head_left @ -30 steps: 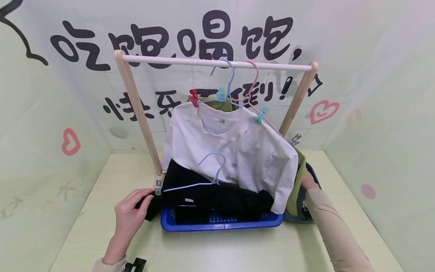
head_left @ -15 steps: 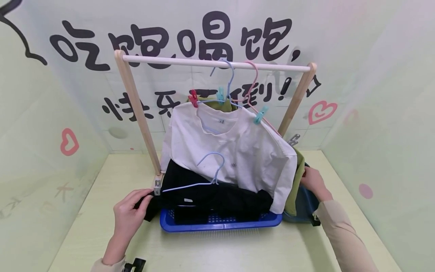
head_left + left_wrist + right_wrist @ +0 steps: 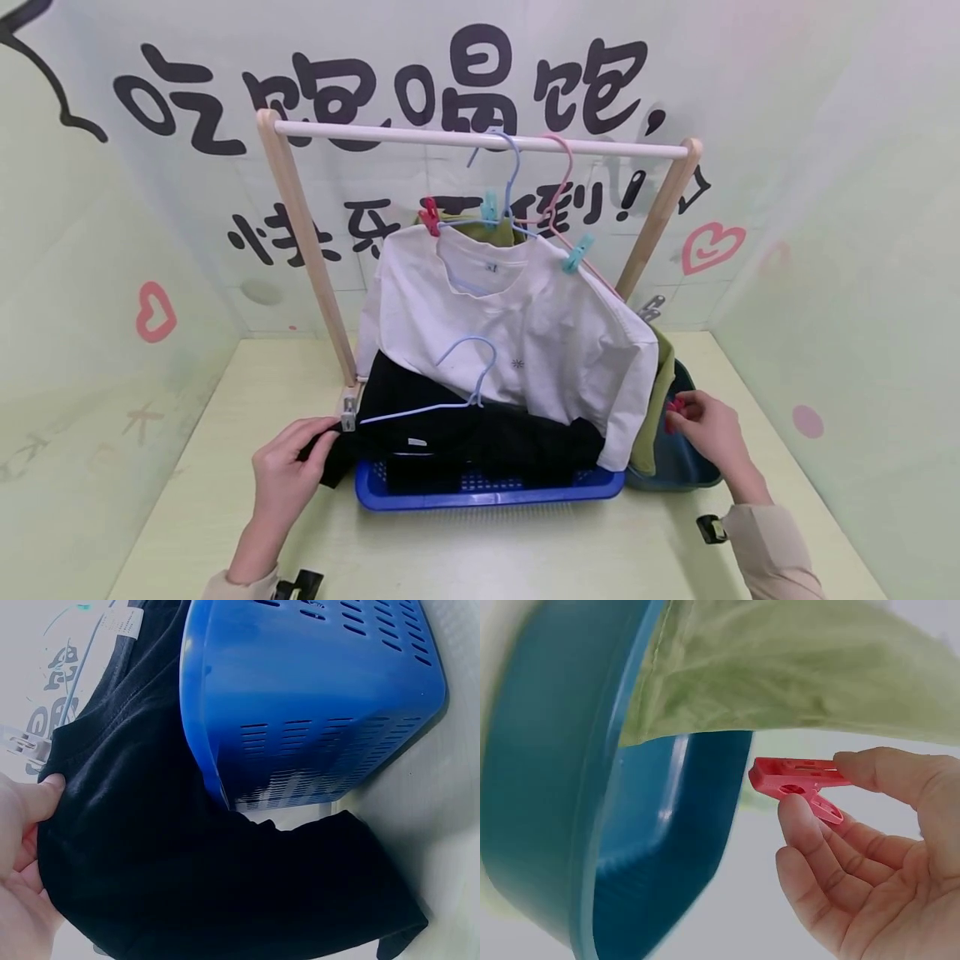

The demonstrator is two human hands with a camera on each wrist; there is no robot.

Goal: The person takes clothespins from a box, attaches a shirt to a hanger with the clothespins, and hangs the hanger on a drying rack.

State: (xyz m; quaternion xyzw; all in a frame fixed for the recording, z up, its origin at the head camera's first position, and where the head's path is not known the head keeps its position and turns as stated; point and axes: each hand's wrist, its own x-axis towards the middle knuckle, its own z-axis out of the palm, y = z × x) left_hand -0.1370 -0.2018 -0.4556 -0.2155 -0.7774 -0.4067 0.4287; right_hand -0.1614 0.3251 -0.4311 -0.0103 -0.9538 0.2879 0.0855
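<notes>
My left hand pinches the shoulder of a black T-shirt between thumb and fingers. Beside those fingertips a grey clothespin sits at the end of a blue hanger, whose hook stands up over the black shirt. Much of that shirt lies across a blue basket, and a sleeve hangs outside it in the left wrist view. Between the thumb and fingers of my right hand is a red clothespin, close to a teal basin.
A clothes rack stands behind, with a white shirt hung on a blue hanger by red and teal clothespins. Behind it a green garment hangs from a pink hanger, its edge reaching over the basin. Grey clothespins show at the right.
My right hand has come up out of the basin and moved back toward me, now with a red clothespin in its fingers. My left hand stays on the black T-shirt.
</notes>
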